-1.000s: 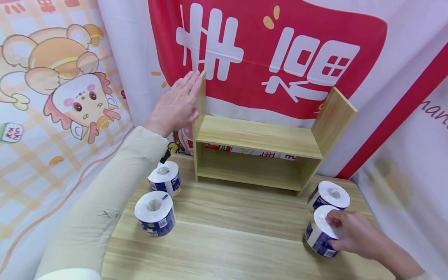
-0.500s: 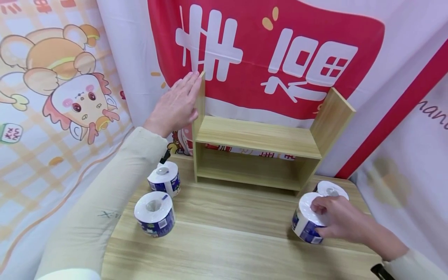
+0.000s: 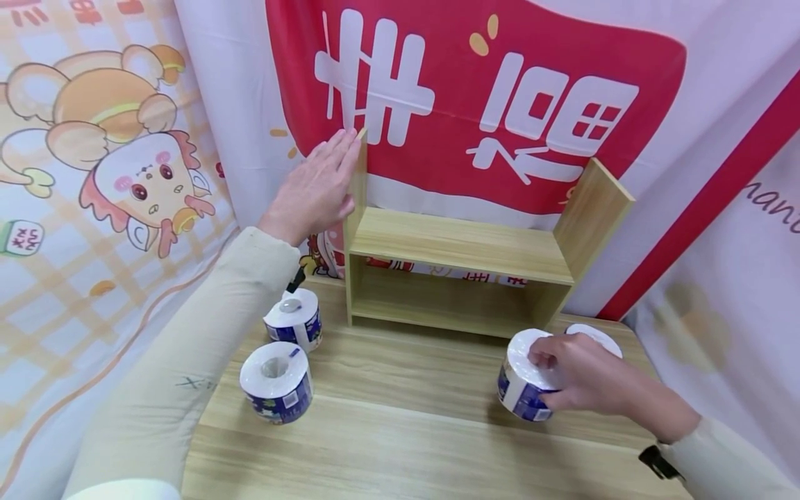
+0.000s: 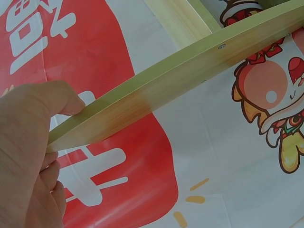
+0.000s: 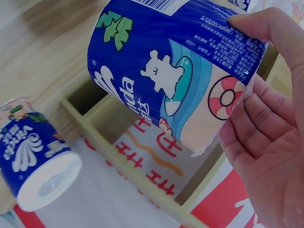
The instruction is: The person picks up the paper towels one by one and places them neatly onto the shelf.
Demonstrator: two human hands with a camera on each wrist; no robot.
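right hand (image 3: pixel 587 378) had a top-down grip on the wrapped roll (image 3: pixel 521 378), left hand (image 3: pixel 315 187) lay flat against the shelf (image 3: pixel 459 243) side panel; slick wrap could've let it slip onto the roll behind (image 3: pixel 596 335).

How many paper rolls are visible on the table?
4. Two stand left of the shelf: a rear roll and a front roll. The right hand grips a third roll, with a fourth roll partly hidden behind it. More may be hidden.
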